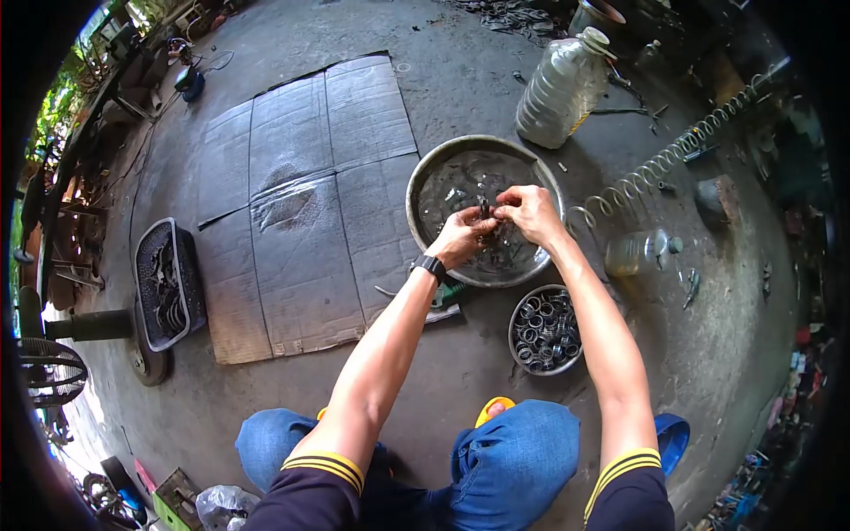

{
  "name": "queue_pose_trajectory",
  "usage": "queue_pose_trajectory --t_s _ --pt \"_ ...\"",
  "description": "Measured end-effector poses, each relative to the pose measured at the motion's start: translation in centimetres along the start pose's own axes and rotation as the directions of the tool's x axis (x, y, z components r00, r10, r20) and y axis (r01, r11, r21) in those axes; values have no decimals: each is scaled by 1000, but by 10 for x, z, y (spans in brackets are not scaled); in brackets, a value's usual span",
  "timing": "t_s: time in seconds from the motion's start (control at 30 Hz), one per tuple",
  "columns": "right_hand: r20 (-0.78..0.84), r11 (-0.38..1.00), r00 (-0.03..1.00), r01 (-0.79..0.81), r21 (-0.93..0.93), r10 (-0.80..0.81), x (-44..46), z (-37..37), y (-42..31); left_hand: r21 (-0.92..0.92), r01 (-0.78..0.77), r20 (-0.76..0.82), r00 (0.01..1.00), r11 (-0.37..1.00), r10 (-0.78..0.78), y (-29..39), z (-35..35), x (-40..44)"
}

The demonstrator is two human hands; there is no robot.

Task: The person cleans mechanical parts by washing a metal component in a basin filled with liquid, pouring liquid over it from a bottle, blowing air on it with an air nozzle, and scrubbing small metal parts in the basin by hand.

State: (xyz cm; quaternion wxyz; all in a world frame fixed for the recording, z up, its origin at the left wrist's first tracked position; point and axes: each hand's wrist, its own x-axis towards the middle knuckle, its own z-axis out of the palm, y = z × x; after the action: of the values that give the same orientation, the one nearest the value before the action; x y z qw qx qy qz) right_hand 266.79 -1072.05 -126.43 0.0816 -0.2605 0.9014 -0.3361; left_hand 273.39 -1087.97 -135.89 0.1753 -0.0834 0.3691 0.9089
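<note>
1. In the head view, pinches a small dark part [484, 209] in the left hand [462, 237], with thumb and fingers pressed together around its lower end.
2. Holds the right hand [531, 215] close against the same part from the other side, fingers curled and tips bunched; cannot tell whether pinching the part or merely touching it, nor its exact kind.
3. Holds the part over the middle of a round basin [542, 173] of dark liquid [456, 173], inside the rim as seen from above.
4. Wears a black watch [430, 265] on the left wrist.
5. Has, just beside the basin on the near side, a smaller bowl [512, 341] heaped with metal rings [544, 332], next to the right forearm.
6. Has, to the left of the basin, a flattened, creased cardboard sheet [301, 292] with a darker patch near its middle.
7. Has, past the cardboard's left edge, a dark crate [197, 283] with curved dark pieces [164, 283] inside.
8. Has, to the right of the basin, a large upright plastic bottle [562, 88], a long coil [629, 188] and a smaller bottle [636, 253] on its side.
9. Wears blue jeans [522, 460] and yellow sandals [482, 411], knees bent.
</note>
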Motion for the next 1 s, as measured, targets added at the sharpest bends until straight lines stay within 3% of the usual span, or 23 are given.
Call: queue_pose_trajectory --t_s 0.07,0.13,0.17,0.2,0.23,0.27,0.33,0.4,0.47,0.5,0.53,0.6,0.63,0.67,0.73,0.8,0.87,0.93,1.0 --pt "78 874 967 -254 415 244 8 12 7 -27 -10 51 999 1000 12 -2 -3 0" --pt "148 617 932 -333 713 331 17 18 25 -112 3 30 1000 994 0 -4 -10 -2" --pt "52 848 946 -311 429 321 20 23 36 -165 14 -7 1000 986 -15 -3 -11 -4" --pt "-36 959 961 -272 83 276 22 32 52 -161 15 -8 1000 987 -16 -1 -13 -6" --pt "-114 995 992 -61 -83 51 18 57 88 -189 5 -86 996 982 -21 0 -14 -7" --pt "-2 950 998 -55 -308 58 10 63 87 -216 -11 -165 986 976 -26 1 -15 -5" --pt "312 842 890 -130 -523 332 9 69 90 -218 -35 -175 985 975 -3 1 -23 0" --pt "388 859 845 -149 -490 367 -2 80 92 -276 -33 -196 980 960 -23 8 -22 -2" --pt "93 833 990 -34 -552 102 -12 93 97 -272 -20 -182 983 962 -31 11 -18 -1" --pt "24 807 1000 -2 -590 20 -9 94 101 -291 -58 -214 977 955 -6 10 -15 1" --pt "89 858 980 -110 -502 178 -3 89 109 -307 -95 -246 969 947 17 9 -13 3" --pt "147 923 963 -165 -349 227 -4 60 82 -267 -114 -270 962 957 39 13 -6 2" --pt "3 946 998 -53 -321 57 -8 67 98 -205 -121 -289 956 971 58 14 -3 3" --pt "8 945 998 -51 -323 57 -9 67 97 -144 -124 -306 949 982 75 12 -4 4" --pt "-22 983 994 -112 -143 110 -8 64 96 -142 -114 -259 963 983 74 11 -9 4" --pt "-57 988 997 -68 -140 61 -8 61 94 -112 -73 -264 964 991 41 9 -11 1" --pt "-98 961 957 -265 81 272 -11 54 88 -173 -87 -222 974 981 47 8 -9 -2" --pt "-131 944 937 -312 104 324 -10 53 86 -184 -100 -252 966 978 52 6 -5 -6" --pt "-153 759 819 -418 499 552 -14 51 70 -183 -110 -299 953 977 51 -1 -5 -5"
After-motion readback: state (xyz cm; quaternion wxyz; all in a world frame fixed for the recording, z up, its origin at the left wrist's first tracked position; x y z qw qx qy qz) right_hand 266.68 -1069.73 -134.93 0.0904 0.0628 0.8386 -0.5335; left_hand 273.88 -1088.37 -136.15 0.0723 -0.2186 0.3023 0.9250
